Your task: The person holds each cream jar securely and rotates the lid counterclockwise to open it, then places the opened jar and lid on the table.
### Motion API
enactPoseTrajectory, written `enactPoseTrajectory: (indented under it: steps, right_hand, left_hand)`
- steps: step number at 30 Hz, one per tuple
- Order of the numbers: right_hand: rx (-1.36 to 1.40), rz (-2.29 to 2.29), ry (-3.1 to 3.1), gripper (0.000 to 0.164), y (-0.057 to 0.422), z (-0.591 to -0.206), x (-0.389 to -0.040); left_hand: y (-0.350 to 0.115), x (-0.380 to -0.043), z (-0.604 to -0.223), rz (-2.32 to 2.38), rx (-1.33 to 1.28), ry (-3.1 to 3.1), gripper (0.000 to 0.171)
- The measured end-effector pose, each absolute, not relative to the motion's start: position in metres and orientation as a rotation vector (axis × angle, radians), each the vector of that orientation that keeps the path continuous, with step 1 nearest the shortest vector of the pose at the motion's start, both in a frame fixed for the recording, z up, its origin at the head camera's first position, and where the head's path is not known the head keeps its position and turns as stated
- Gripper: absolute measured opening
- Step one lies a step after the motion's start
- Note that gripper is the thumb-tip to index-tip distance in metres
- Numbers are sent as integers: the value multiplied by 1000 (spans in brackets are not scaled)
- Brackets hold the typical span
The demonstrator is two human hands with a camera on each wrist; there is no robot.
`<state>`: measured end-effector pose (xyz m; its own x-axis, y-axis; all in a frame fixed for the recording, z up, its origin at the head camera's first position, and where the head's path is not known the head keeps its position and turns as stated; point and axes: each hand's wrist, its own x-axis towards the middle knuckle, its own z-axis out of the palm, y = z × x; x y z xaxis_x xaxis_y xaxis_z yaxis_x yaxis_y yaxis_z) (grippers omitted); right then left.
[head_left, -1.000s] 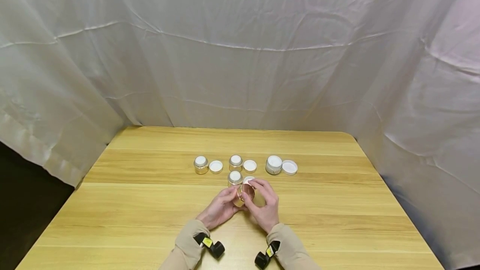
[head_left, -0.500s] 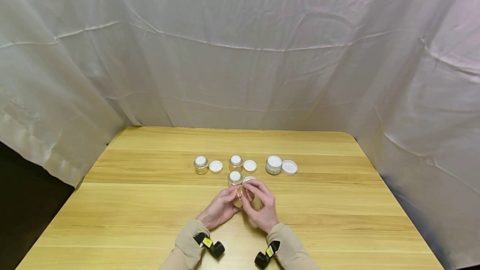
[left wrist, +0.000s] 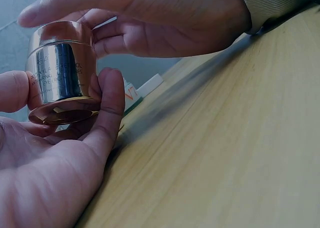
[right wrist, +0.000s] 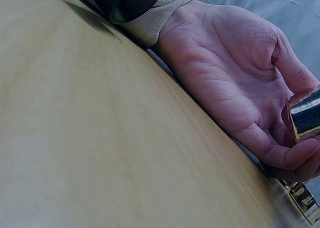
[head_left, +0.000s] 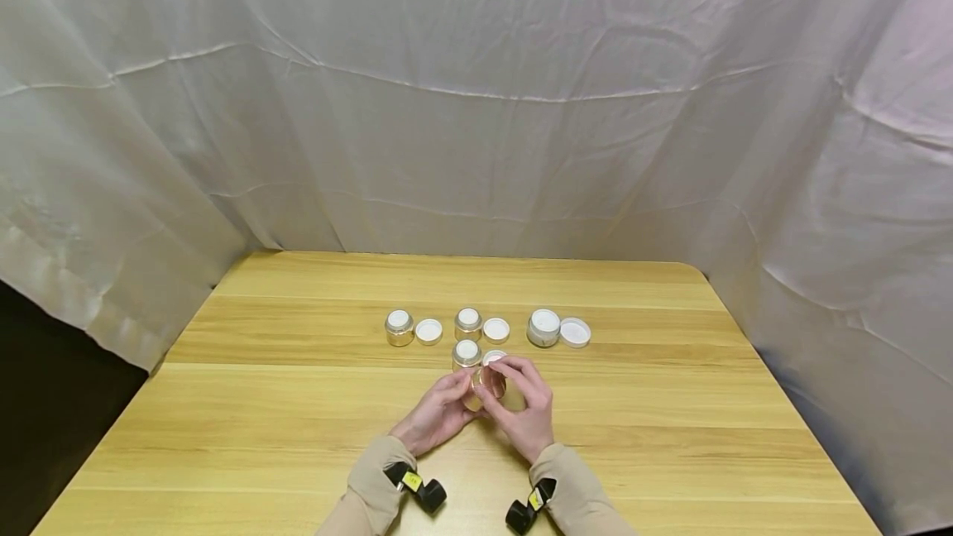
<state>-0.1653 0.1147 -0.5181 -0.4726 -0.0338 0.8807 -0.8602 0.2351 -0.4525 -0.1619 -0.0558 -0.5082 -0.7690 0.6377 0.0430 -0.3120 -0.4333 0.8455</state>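
Observation:
My left hand (head_left: 439, 413) grips a shiny copper-gold cosmetic jar (left wrist: 62, 78) between thumb and fingers, held above the table. Small print with the words "eye" and "retinol" runs round the jar's side in the left wrist view. My right hand (head_left: 530, 420) has its thumb and fingers spread across the jar's lid (left wrist: 60, 34), pinching it at the edges. At the right edge of the right wrist view, part of the jar (right wrist: 306, 115) shows in the left hand (right wrist: 220, 68). An open gold jar (head_left: 466, 352) stands just beyond both hands, its upturned lid (head_left: 494, 356) partly hidden by the right fingers.
Farther back stand two more open gold jars, a left one (head_left: 399, 329) and a middle one (head_left: 468, 325), and a grey jar (head_left: 543, 329). Each has an upturned white-lined lid (head_left: 428, 332) at its right. A grey curtain (head_left: 476, 147) hangs behind the wooden table (head_left: 298, 428).
My right fingers have turned across the lid and back, first covering more of its copper face, then showing more of it. My left hand and the jar have stayed in place.

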Motion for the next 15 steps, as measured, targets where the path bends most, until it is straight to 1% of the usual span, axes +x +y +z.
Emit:
enactPoseTrajectory:
  steps: [5, 10, 15]
  right_hand:
    - [902, 1361, -1728, 35, 114, -516, -164]
    - [955, 1379, -1725, 37, 113, -513, -162]
    - [851, 1348, -1741, 39, 114, -514, -162]
  left_hand:
    - [-56, -161, -508, 2226, 459, 1174, 61]
    - [-56, -161, -508, 2226, 439, 1183, 61]
    - [-56, -162, -508, 2213, 461, 1194, 61]
